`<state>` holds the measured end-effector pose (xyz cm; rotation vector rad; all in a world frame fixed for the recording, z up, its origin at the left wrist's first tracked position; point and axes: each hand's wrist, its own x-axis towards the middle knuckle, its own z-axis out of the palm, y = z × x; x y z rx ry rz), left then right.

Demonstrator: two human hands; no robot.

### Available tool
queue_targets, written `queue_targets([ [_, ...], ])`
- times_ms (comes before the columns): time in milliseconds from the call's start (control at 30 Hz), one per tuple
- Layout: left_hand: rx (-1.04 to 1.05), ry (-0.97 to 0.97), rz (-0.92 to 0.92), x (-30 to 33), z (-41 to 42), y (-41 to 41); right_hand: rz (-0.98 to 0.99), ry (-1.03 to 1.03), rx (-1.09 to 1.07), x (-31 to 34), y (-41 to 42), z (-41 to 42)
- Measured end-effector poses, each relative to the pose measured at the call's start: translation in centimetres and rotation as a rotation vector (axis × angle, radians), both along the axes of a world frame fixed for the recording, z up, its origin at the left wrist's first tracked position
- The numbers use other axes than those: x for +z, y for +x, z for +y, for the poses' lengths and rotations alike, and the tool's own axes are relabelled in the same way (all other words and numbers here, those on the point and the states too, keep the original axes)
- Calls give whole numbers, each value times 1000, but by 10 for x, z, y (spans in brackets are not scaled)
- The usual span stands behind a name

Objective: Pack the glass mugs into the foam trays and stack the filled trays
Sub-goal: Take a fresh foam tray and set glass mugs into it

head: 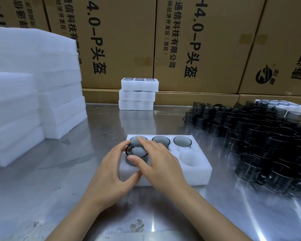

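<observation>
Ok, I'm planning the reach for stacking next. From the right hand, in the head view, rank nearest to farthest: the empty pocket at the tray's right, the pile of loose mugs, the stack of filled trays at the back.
1. Empty pocket, just right of the right hand.
2. Pile of loose mugs, farther right.
3. Stack of filled trays, at the back by the boxes.
</observation>
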<state>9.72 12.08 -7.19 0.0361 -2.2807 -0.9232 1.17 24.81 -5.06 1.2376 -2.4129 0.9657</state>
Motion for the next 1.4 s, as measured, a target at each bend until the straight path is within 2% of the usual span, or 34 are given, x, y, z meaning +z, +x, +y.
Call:
queue_targets([
  [133,63,-127,68,4,0,5,67,-36,47,3,4,6],
  [300,116,-354,21,0,4,13,186,227,78,-1,5,10],
  [367,124,-366,-34,0,6,12,197,294,42,-3,5,8],
  [600,138,-377,-94,0,5,11,198,338,8,-6,6,5],
  [700,94,-324,-98,-5,3,12,211,277,33,-6,6,9],
  [800,58,-258,-106,-8,-2,11,193,8,39,0,6,20],
  [867,47,-224,-84,-9,-6,9,221,-232,-73,4,-3,36],
  [933,49,-199,-56,-8,-8,8,196,-314,-270,6,-18,58],
  [1033,34,-229,-5,-8,-7,7,141,-205,-648,3,-41,96],
  [1133,34,-316,51,-7,-4,6,50,54,-921,-3,-49,123],
  [1233,36,-384,71,-6,-3,4,-17,248,-984,-8,-52,131],
  [1400,105,-399,36,-6,-5,3,-2,220,-799,-10,-53,123],
])
